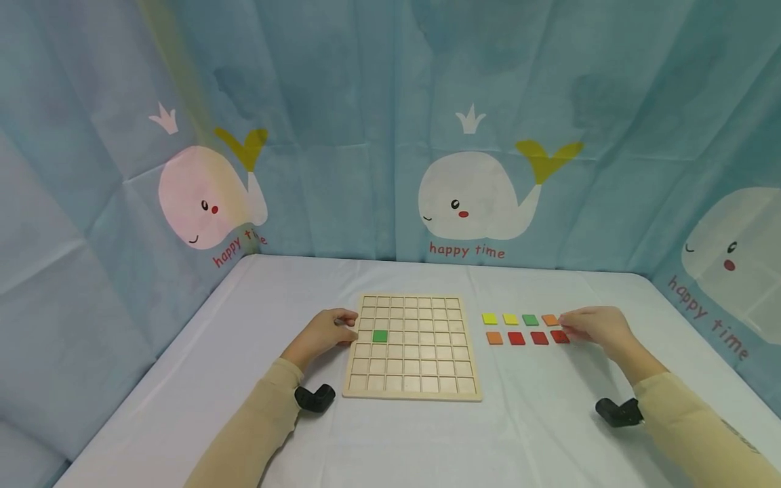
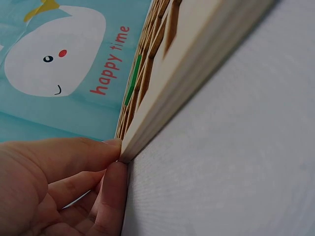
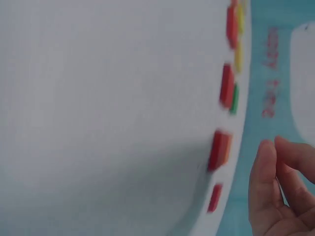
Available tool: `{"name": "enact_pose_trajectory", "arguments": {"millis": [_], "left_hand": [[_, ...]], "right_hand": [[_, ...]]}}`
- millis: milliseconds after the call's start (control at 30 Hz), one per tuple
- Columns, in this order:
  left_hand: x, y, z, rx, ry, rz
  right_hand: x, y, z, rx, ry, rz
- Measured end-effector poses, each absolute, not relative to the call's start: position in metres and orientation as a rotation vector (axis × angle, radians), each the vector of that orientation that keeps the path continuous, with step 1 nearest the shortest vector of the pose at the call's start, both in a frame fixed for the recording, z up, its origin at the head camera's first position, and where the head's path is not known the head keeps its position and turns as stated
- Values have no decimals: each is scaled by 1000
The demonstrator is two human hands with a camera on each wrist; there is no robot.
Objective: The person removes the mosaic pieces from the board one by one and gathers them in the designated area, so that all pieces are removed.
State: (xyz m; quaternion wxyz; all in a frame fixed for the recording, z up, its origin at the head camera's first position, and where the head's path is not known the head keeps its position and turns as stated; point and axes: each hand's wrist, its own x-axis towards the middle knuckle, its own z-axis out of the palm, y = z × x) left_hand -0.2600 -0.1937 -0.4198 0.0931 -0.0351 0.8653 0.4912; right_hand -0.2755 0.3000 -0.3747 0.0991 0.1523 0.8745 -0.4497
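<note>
A square wooden grid board (image 1: 415, 396) lies on the white table with one green tile (image 1: 380, 336) in a cell near its left side. My left hand (image 1: 323, 337) pinches the board's left edge; the left wrist view shows thumb and finger meeting at the rim. To the right of the board, coloured tiles lie in two rows. Over their right end hovers my right hand (image 1: 601, 330), nearest an orange tile (image 1: 550, 320) and a red tile (image 1: 559, 337). In the right wrist view its fingertips are close together, apart from the tiles, with nothing visible between them.
Farther left in the rows are yellow tiles (image 1: 490, 318), a green tile (image 1: 529, 320), another orange tile (image 1: 494, 338) and more red tiles (image 1: 516, 338). Behind the table hangs a blue curtain (image 1: 342, 203) with whales. Black straps with cameras (image 1: 315, 398) sit on both wrists.
</note>
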Motion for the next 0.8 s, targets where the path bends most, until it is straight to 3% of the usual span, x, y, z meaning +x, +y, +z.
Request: {"name": "enact_pose_trajectory", "arguments": {"millis": [800], "left_hand": [[-260,-193,-421,-104,2573,1459]], "right_hand": [[-266,174,-374,120,2411,-1512]]}}
